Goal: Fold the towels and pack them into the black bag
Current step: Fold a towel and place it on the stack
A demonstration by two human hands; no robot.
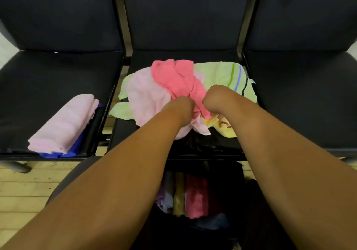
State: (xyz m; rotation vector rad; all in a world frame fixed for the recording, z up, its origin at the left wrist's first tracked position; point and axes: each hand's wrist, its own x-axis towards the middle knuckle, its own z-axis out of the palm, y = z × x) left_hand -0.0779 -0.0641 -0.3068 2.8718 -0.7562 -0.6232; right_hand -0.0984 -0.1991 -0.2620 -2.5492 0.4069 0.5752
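Observation:
A crumpled bright pink towel (177,77) lies on top of a pile on the middle seat, over a pale pink towel (146,99) and a light green striped towel (218,73). My left hand (181,104) and my right hand (216,99) both grip the near end of the bright pink towel, fingers curled under and hidden. The black bag (228,188) stands open on the floor below the seat, with several folded towels (195,197) upright inside it.
A folded pale pink towel (63,124) rests on a blue towel (73,149) on the left seat (48,79). The right seat (299,95) is bare black. Dark seat backs rise behind. Pale wooden floor (25,191) shows at the lower left.

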